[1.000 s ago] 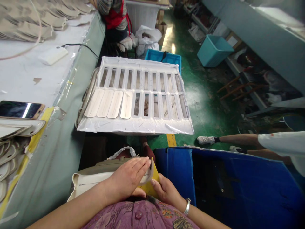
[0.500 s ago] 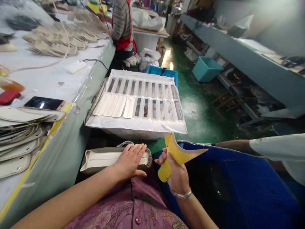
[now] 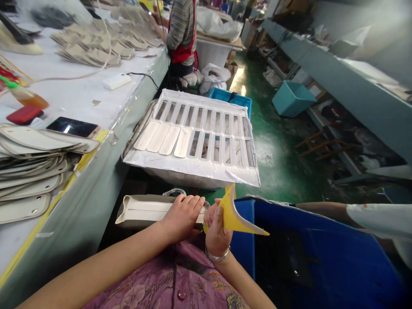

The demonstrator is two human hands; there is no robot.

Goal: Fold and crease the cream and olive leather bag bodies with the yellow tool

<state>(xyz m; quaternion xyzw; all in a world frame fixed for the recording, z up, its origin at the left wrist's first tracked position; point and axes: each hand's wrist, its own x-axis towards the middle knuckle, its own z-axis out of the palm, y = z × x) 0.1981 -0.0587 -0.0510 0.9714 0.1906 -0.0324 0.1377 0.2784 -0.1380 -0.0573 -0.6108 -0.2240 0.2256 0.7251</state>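
My left hand [image 3: 184, 214] lies curled over the right end of a cream and olive padded piece [image 3: 144, 211] that rests on my lap. Its fingers press down on the piece's end. My right hand [image 3: 216, 229] is closed round a yellow curved backing sheet [image 3: 234, 213], which sticks up and out to the right over the blue bin. The two hands touch at the end of the padded piece.
A white slotted tray [image 3: 196, 165] with several cream strips [image 3: 162, 138] stands ahead. A blue bin [image 3: 322, 253] is at my right. The long table [image 3: 67, 98] at left holds stacked cream pieces [image 3: 35, 167], a phone [image 3: 72, 127] and a power bank. Another person [image 3: 183, 30] works further along; someone's leg [image 3: 325, 208] shows at right.
My right hand with the yellow sheet has moved back in against the left hand. The left hand's fingers have curled tighter on the piece's end. The view has shifted slightly right.
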